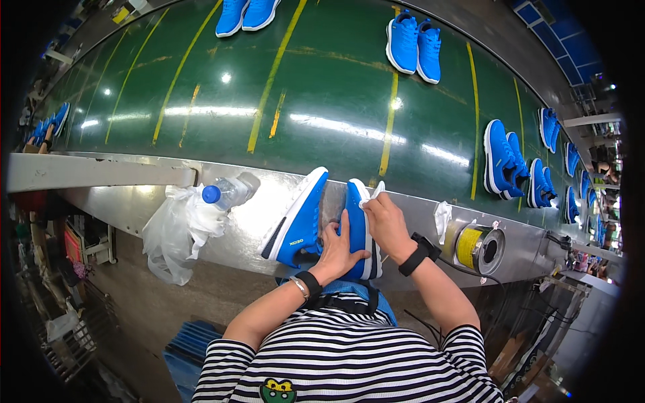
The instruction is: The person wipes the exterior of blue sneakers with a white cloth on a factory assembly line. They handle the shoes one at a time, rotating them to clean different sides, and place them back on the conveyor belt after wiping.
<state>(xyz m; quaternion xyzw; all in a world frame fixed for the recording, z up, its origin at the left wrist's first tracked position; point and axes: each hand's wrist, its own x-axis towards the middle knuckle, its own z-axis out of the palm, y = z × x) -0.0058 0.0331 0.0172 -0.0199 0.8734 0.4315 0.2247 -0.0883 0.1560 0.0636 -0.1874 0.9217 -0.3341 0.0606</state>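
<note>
On the metal ledge in front of me lie two blue sneakers with white soles. My left hand (338,252) is wrapped over the right-hand sneaker (355,209), which lies tilted with its toe pointing away from me. The thumb reaches across toward the sole side. My right hand (390,228) pinches a small white cloth (379,190) against the edge of that sneaker's toe. Just left, the other sneaker (299,225) rests on its side, sole facing left, touched by neither hand's fingertips as far as I can see.
Beyond the ledge runs a green conveyor belt (322,101) with yellow lines, carrying pairs of blue sneakers (403,46). A capped plastic bottle (232,193) and a white plastic bag (178,232) are left. Right are a white scrap (442,218) and a tin with a yellow label (468,247).
</note>
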